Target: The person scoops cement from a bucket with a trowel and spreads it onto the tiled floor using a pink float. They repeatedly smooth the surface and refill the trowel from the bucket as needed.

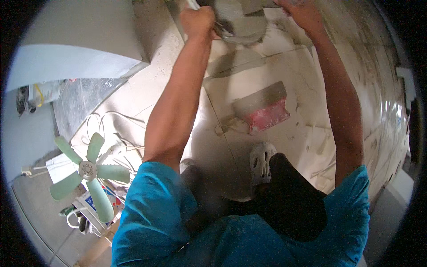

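At the top of the view my left hand [198,22] is closed round a pale bar [193,4], right beside a round grey bucket [258,33]. The bucket is smeared with grey paste, and a dark flat blade [252,6] shows over its opening. My right hand [304,15] is at the top edge, right of the bucket, fingers curled; what they hold is cut off by the frame. Below the bucket, a wide scraper [262,100] with a grey blade and a red, white-spotted grip [269,116] lies on the floor.
Pale, smeared floor tiles [227,133] lie underfoot, with my white-splashed shoe [261,162] near the scraper. At left stand a green-bladed fan [87,170], loose cables [120,116] and a pale grey panel [75,64]. A smeared tiled surface [378,89] runs along the right.
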Demonstrator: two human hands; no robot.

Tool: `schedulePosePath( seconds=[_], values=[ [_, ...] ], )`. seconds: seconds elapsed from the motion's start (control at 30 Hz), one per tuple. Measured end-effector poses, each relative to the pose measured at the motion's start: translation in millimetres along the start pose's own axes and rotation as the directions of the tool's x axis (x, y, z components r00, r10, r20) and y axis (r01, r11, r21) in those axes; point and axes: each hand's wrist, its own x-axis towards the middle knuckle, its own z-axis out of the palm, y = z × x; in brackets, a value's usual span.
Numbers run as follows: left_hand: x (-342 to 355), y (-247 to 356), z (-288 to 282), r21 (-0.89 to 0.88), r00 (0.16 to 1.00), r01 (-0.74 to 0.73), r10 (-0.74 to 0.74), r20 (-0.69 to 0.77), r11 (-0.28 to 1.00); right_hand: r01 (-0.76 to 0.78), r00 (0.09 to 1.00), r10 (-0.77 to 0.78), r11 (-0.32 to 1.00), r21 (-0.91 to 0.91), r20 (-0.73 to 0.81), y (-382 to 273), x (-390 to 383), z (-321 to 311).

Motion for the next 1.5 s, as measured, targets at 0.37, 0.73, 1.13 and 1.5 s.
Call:
schedulePosePath(
  seconds=[0.37, 0.73, 1.13, 1.5],
  values=[
    [-12.5, 9.0, 15.5, 0.192, 0.999, -0.043, 0.047, -0.013, 0.98, 0.08, 0.997, -0.08, 0.994, 0.075, -0.001, 4.4, -3.0, -2.3],
    [8.0, -10.4, 13.4, -0.105, 0.98, -0.192, 0.196, 0.03, 0.976, 0.146, 0.989, -0.146, 0.989, 0.016, -0.026, 11.0, 2.9, 4.0],
    [8.3, -4.7, 12.4, -0.019, 0.985, -0.17, 0.17, -0.001, 0.985, 0.233, 0.972, -0.232, 0.971, 0.044, -0.029, 21.4, 8.3, 9.4],
    [-3.7, 6.1, 18.7, -0.103, 0.942, -0.335, 0.332, -0.042, 0.937, 0.258, 0.966, -0.255, 0.965, 0.058, -0.054, 16.6, 5.4, 11.2]
  ],
)
